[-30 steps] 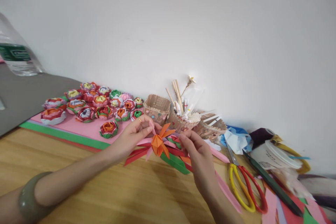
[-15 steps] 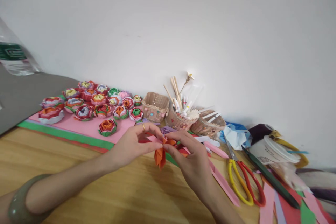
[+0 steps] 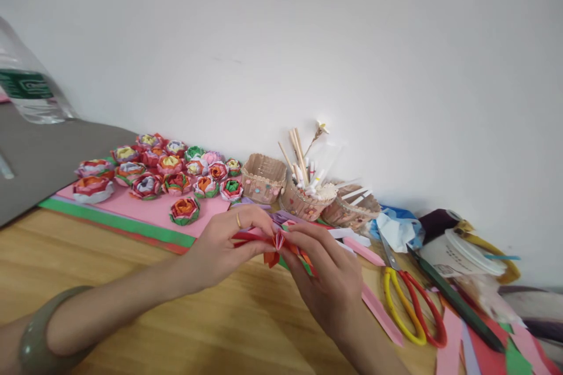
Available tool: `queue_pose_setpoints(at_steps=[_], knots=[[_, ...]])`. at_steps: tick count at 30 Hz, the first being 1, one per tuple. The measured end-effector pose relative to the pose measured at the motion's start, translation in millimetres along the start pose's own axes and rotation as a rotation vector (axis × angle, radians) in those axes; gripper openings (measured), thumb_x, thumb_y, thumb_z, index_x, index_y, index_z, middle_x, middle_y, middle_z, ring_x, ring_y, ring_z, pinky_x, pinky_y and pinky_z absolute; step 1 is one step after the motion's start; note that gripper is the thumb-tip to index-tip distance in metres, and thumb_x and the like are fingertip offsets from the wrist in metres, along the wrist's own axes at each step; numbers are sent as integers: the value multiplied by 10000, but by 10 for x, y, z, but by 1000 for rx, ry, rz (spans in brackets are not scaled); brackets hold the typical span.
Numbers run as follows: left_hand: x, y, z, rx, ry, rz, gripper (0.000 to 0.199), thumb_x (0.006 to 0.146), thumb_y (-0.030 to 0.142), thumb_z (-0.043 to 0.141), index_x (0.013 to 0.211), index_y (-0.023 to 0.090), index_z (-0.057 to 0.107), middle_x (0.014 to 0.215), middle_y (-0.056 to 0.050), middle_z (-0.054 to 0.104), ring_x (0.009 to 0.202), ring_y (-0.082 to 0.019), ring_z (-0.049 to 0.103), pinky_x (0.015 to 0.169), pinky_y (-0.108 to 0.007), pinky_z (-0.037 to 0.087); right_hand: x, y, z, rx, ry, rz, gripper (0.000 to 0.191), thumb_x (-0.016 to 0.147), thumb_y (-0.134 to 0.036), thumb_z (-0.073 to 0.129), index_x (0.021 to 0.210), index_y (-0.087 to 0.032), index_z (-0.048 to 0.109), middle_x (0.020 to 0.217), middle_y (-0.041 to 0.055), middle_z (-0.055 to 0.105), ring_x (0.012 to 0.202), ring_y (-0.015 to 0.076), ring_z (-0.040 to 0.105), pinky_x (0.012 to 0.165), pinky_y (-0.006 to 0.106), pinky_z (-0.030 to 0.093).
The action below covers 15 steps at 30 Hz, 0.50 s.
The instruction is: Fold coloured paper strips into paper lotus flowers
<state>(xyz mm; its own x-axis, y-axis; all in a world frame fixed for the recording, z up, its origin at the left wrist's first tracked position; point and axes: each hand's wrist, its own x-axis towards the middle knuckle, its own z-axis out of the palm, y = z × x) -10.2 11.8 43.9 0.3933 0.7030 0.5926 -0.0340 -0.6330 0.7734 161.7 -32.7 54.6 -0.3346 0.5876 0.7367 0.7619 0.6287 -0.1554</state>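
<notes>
"Filling the back of the view is a pale wall, and what lies in front of it?"

"A wooden table, with a gray surface at its left end. A clear bottle with a green label stands there, near the wall."

"And on the wood?"

"Stacked colored sheets, pink on top, with folded paper flowers crowded over them. Beyond the hands, three decorated baskets sit side by side by the wall; the middle one holds sticks and a white flower on a stem."

"What about the right side?"

"A white tub leans there. Scissors with one yellow and one red handle lie nearer the hands, with a dark green tool just beside them, partly over paper scraps."

"How do the hands stand?"

"The left hand is closed, its thumb and fingers pinching a folded paper piece from one side. The right hand grips it from the other, thumb and fingers together."

"Where exactly is that piece?"

"Between both sets of fingertips, above the front of the table, with loose paper strips behind it. Its lower part shows orange."

"Anything smaller?"

"A gold ring on the left hand."
</notes>
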Motion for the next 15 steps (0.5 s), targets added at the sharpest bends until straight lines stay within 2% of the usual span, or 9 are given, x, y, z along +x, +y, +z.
queue_pose_setpoints(at_steps=[5, 8, 12, 15], knots=[[-7, -12, -2, 72, -24, 85, 42, 817, 182, 564, 783, 194, 588, 768, -27, 650, 762, -140, 605, 711, -266, 473, -45, 57, 2, -161, -53, -99, 121, 819, -142, 557, 908, -210, 606, 921, 69, 683, 748, 151, 647, 596, 231, 463], [-12, -37, -15, 68, -53, 90, 62, 815, 202, 568, 759, 189, 592, 761, -27, 632, 748, -141, 593, 692, -263, 468, -33, 88, -17, -123, -95, -119, 128, 817, -104, 533, 842, -215, 592, 871, 57, 660, 720, 143, 613, 595, 236, 445], [-10, -25, -33, -5, -134, -34, 90, 766, 216, 625, 701, 171, 582, 690, -9, 575, 677, -131, 551, 613, -242, 441, 22, 99, -56, 209, -154, -43, 81, 808, -128, 553, 775, -202, 552, 822, 48, 603, 737, 148, 557, 630, 257, 448], [-4, 21, -35, -165, -210, -212, 126, 717, 194, 660, 673, 162, 547, 693, -1, 551, 671, -123, 543, 604, -232, 446, 39, 92, -66, 516, -257, 93, 80, 816, -169, 564, 766, -206, 515, 785, 22, 567, 736, 143, 534, 646, 261, 442]])
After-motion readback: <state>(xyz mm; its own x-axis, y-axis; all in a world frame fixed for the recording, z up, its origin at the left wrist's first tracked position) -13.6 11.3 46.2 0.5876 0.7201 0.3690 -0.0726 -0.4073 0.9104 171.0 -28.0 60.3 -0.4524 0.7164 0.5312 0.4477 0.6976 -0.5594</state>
